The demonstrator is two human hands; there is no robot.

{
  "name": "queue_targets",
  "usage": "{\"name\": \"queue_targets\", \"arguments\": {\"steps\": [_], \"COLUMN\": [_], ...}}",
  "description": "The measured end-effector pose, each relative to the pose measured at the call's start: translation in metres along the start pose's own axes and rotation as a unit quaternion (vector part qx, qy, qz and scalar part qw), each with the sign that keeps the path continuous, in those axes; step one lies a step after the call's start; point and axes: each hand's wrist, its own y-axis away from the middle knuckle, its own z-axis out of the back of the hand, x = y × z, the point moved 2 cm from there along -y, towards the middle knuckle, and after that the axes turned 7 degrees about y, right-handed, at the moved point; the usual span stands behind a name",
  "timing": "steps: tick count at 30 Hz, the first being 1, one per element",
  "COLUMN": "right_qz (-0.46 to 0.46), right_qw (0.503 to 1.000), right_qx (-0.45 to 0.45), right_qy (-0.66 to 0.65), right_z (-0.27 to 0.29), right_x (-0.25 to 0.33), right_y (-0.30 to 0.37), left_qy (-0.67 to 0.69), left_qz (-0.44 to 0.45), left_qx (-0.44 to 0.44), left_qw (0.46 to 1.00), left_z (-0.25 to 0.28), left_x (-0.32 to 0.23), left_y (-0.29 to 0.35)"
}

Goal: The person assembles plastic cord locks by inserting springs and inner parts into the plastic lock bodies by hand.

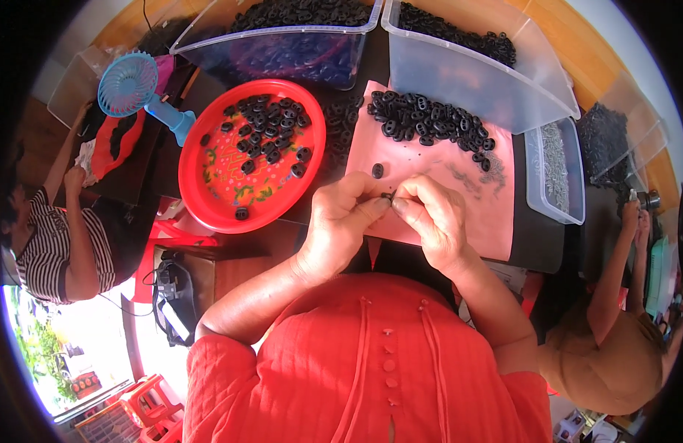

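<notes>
My left hand point(337, 223) and my right hand point(437, 221) meet over the near part of a pink sheet point(496, 229). Both are closed, thumbs and fingertips pinching a small black plastic piece point(388, 197), mostly covered by the fingers. It looks like part of a cord lock. Just beyond the left fingers lies a single black cord lock piece point(377, 170). A heap of black two-holed cord lock pieces point(430, 118) covers the sheet's far side. Small thin metal bits, apparently springs point(492, 176), are scattered on the sheet to the right.
A red round tray point(188, 177) with several black pieces stands left. Clear bins point(474, 81) of black parts stand behind; a clear box point(533, 177) of metal bits sits right. A blue fan point(128, 85) is far left. People work at left point(68, 244) and right point(607, 354).
</notes>
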Motion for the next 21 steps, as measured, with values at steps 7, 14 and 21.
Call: {"name": "queue_targets", "arguments": {"steps": [7,14,21], "right_qz": [0.037,0.071,0.072], "right_qw": [0.997,0.994,0.995], "right_qx": [-0.064,-0.064,-0.044], "right_qy": [0.019,0.05,0.043], "right_z": [-0.0013,0.0053,0.0025], "right_x": [0.0029,0.0036,0.0045], "right_y": [0.0007,-0.0003,0.0001], "left_qy": [0.156,0.149,0.142], "left_qz": [0.115,0.128,0.124], "left_qx": [-0.005,-0.003,0.007], "left_qw": [0.981,0.98,0.982], "left_z": [-0.0023,-0.0002,0.0012], "left_x": [0.006,0.0059,0.0061], "left_y": [-0.0017,-0.0019,-0.0005]}}
